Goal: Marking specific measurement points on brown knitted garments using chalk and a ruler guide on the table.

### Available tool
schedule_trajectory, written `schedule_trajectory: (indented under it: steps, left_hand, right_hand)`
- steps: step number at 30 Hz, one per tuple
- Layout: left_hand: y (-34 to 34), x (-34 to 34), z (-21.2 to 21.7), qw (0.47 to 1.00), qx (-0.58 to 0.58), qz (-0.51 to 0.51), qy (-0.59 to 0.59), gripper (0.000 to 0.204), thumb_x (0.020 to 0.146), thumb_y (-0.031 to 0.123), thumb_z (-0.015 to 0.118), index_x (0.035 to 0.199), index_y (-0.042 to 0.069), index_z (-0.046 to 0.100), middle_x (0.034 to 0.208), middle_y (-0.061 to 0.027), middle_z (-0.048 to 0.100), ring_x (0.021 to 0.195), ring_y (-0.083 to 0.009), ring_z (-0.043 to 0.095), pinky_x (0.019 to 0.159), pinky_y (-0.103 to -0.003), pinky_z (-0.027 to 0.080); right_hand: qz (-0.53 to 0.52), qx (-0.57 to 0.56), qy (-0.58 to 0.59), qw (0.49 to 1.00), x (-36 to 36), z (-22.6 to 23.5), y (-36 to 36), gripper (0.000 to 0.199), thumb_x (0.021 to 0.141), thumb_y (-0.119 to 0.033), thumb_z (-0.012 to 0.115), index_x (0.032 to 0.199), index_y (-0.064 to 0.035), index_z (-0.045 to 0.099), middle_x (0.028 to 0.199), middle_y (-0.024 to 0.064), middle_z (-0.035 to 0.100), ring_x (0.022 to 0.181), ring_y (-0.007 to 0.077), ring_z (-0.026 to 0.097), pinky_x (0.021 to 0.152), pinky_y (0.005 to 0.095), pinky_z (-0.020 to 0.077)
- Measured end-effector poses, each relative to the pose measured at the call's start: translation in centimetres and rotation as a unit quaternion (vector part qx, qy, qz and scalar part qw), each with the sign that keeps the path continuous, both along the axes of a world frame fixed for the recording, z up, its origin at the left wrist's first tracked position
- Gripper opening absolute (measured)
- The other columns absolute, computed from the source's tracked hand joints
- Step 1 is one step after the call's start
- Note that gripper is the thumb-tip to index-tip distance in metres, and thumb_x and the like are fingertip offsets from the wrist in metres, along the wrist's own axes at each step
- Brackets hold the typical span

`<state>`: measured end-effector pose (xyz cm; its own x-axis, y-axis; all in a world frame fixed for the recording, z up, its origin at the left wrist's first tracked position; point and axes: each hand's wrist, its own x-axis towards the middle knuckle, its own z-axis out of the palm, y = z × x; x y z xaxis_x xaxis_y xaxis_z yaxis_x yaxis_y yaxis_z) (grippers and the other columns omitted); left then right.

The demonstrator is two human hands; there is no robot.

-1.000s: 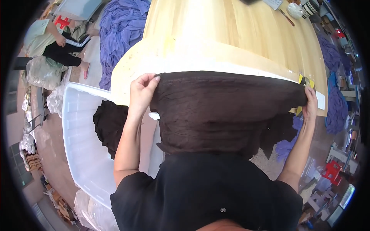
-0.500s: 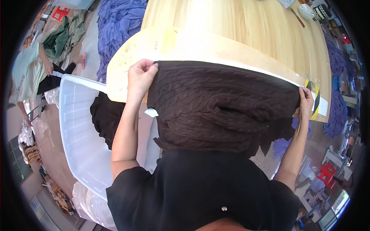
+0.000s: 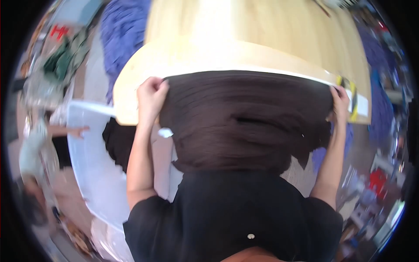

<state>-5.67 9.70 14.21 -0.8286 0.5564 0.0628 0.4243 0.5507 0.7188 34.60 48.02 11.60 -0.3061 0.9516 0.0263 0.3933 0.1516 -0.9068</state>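
Head view: a small white tag [image 3: 165,132] hangs at the left edge of the dark brown knit garment [image 3: 246,120], which drapes over the near edge of the wooden tabletop [image 3: 262,39]. Left hand [image 3: 151,94] and right hand [image 3: 340,99] clench its top corners. A yellow-and-white label [image 3: 354,101] sits at the tabletop's right corner; beyond the garment the tabletop lies open.

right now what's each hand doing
Left hand: closed on the dark brown knit garment, at its left corner.
Right hand: closed on its right corner.

One brown knit garment [image 3: 248,122], one wooden table [image 3: 262,30], two hands (both gripping).
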Motion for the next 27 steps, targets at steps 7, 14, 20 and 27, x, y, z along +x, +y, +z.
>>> schedule_trajectory:
  steps: [7, 14, 20, 27]
  left_hand:
    - [0.6, 2.7, 2.3, 0.968, -0.029, -0.004, 0.249, 0.021, 0.078, 0.002, 0.056, 0.100, -0.001, 0.055, 0.089, -0.0106, 0.053, 0.071, -0.0188, 0.050, 0.066, -0.030, 0.044]
    - [12.6, 17.4, 3.3, 0.805, -0.034, -0.543, 0.234, 0.031, 0.077, 0.016, 0.063, 0.104, 0.002, 0.056, 0.114, -0.0162, 0.054, 0.107, -0.0306, 0.050, 0.087, -0.041, 0.040]
    - [22.5, 24.2, 4.4, 0.822, 0.092, -0.527, 0.197, 0.026, 0.077, 0.016, 0.061, 0.096, 0.000, 0.055, 0.104, -0.0165, 0.056, 0.095, -0.0300, 0.054, 0.079, -0.038, 0.043]
    - [25.0, 27.2, -2.1, 0.805, -0.002, -0.498, 0.321, 0.049, 0.086, 0.030, 0.050, 0.127, 0.004, 0.044, 0.136, -0.0132, 0.037, 0.124, -0.0302, 0.034, 0.100, -0.052, 0.024]
  right_hand:
    - [0.117, 0.005, -0.054, 0.992, -2.3, -0.2, -1.1, 0.013, 0.080, -0.006, 0.062, 0.093, -0.0041, 0.062, 0.084, -0.0012, 0.059, 0.070, 0.0056, 0.052, 0.064, 0.0207, 0.0436]
    - [0.043, 0.101, -0.147, 0.983, -1.2, 1.1, -1.9, 0.023, 0.072, -0.011, 0.071, 0.090, -0.0045, 0.059, 0.068, 0.0007, 0.054, 0.061, 0.0081, 0.048, 0.058, 0.0220, 0.0413]
    - [0.027, 0.096, -0.106, 0.989, -0.7, 0.7, -1.9, 0.032, 0.070, -0.014, 0.074, 0.095, -0.0053, 0.054, 0.063, 0.0002, 0.048, 0.058, 0.0084, 0.047, 0.055, 0.0225, 0.0400]
    - [-0.032, -0.092, 0.263, 0.960, 0.2, 0.2, -1.5, 0.015, 0.087, -0.010, 0.055, 0.101, -0.0053, 0.051, 0.061, -0.0009, 0.050, 0.044, 0.0026, 0.040, 0.037, 0.0165, 0.0296]
